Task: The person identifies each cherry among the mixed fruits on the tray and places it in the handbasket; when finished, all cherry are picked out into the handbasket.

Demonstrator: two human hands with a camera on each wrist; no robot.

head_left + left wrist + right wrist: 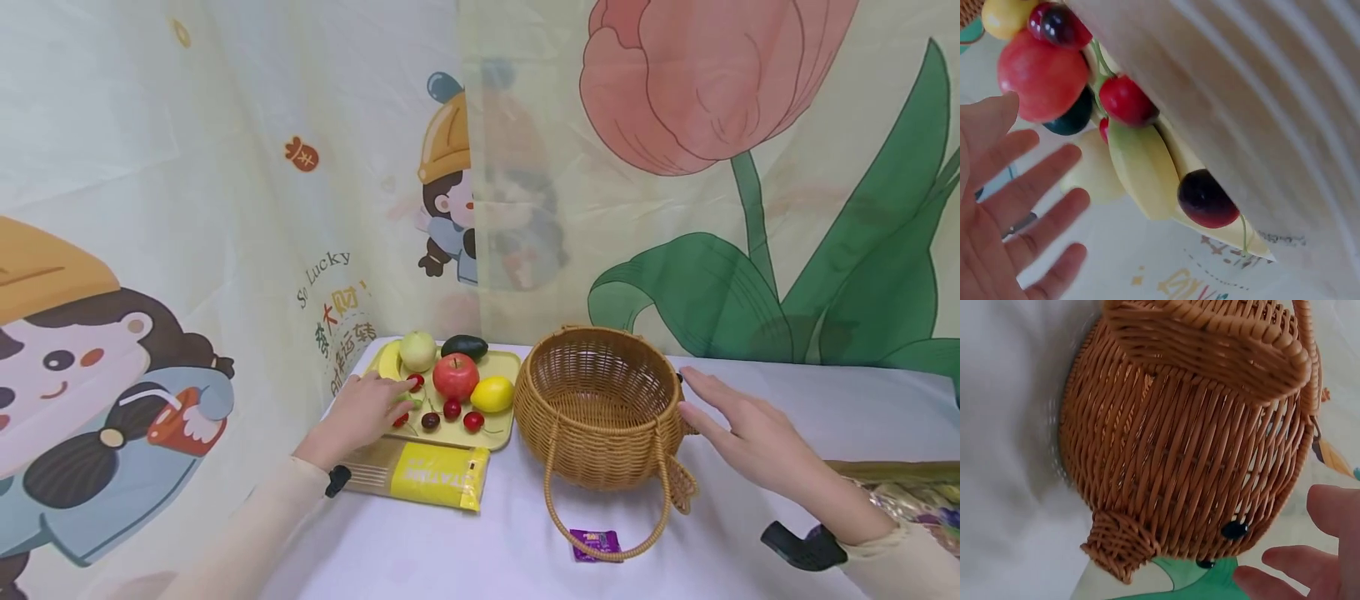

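My left hand (363, 412) hovers over the left side of a yellow tray (508, 367), fingers extended and holding nothing. On the tray lie a red apple (455, 377), a lemon (492, 394), a banana (390, 361), a pale green round fruit (417, 352), a dark green oval fruit (464, 347) and several cherries (1127, 100). The hand hides part of the tray. Beside the right rim of a brown wicker basket (600, 454), my right hand (765, 437) has its fingers loosely extended, fingertips close to black beads (1235, 530) on the weave. The basket stands upright, its handle (551, 500) folded toward me.
A yellow and brown packet (438, 475) lies in front of the tray. Partly under the basket handle is a small purple packet (596, 542). At the right edge, a patterned item with a gold-brown border (900, 473) lies near my right wrist. Printed curtains (525, 308) hang behind the table.
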